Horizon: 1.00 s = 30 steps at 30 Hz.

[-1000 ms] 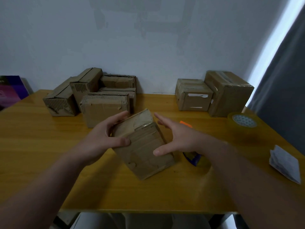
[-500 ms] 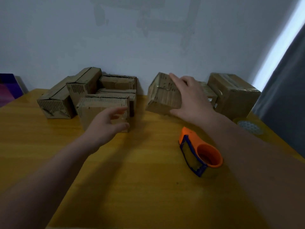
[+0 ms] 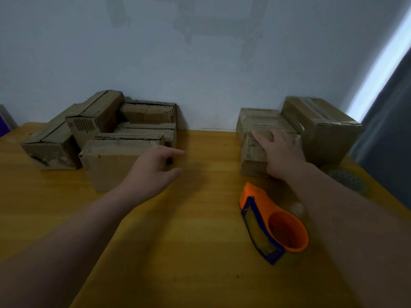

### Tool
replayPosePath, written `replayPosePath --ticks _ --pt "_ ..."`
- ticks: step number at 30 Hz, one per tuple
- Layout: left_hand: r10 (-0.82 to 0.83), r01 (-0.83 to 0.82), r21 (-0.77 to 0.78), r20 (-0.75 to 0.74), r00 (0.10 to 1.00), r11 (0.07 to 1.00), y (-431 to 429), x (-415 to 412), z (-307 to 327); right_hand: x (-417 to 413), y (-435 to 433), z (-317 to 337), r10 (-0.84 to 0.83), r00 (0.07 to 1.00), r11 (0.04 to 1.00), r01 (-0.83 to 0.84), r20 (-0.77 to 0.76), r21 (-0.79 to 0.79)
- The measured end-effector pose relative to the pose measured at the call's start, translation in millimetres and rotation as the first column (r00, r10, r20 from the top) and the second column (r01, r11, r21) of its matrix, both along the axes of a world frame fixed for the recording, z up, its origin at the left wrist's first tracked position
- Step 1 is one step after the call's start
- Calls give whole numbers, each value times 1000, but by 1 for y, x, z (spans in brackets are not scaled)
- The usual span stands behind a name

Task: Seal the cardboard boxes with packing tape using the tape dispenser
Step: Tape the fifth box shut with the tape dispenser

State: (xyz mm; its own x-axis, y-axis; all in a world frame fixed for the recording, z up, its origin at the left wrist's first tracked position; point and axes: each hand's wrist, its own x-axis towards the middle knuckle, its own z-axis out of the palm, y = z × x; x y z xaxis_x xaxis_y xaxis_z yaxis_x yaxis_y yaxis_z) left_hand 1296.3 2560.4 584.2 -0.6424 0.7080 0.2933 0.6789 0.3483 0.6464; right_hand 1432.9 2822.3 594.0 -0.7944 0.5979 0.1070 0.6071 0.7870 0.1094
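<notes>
A small cardboard box [image 3: 252, 156] stands on the wooden table [image 3: 200, 252] at the back right, in front of two other boxes. My right hand [image 3: 281, 152] lies over its top and right side, fingers spread on the cardboard. My left hand [image 3: 153, 170] hovers open just right of the front box [image 3: 111, 167] in the left pile, holding nothing. The orange and blue tape dispenser [image 3: 273, 225] lies on the table, near my right forearm.
Several unsealed cardboard boxes [image 3: 97, 121] are piled at the back left against the wall. A larger taped box [image 3: 322, 127] and a lower box [image 3: 262, 118] stand at the back right. A spare tape roll [image 3: 347, 181] lies by the right edge.
My right hand carried the small box from the table's middle to the back right and set it down by the two boxes. My left hand let go and moved toward the left pile.
</notes>
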Motion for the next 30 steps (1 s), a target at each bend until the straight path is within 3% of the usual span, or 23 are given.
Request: replayPosePath --ticks 4,8,11,15,19,23,27,30 --pt "13 -13 -2 -28 1000 1000 7 -5 -3 -9 3 -6 3 999 997 -6 40 73" --pt "26 -25 13 -97 995 1000 9 -8 -4 -16 -1 -11 -4 1000 999 4 6 44" --pt "91 -87 29 -228 969 996 8 -12 -2 -22 -2 -14 -28 1000 999 28 10 26" --pt "237 -245 39 -436 868 969 2 -28 0 -31 -4 -15 -18 999 1000 17 49 25" --pt "243 -356 -182 -454 857 917 -6 -48 -1 -35 -2 -14 -83 994 997 83 65 3" --pt "105 -338 -463 -460 882 819 -10 -60 -8 -32 -7 -13 -131 989 991 134 74 -30" --pt "90 -341 -506 -456 885 792 -12 -57 -9 -26 -14 -8 -129 989 984 137 75 -114" --pt "67 -314 -520 -439 896 794 -14 -49 -6 -20 -25 -5 -100 995 986 98 -11 -138"
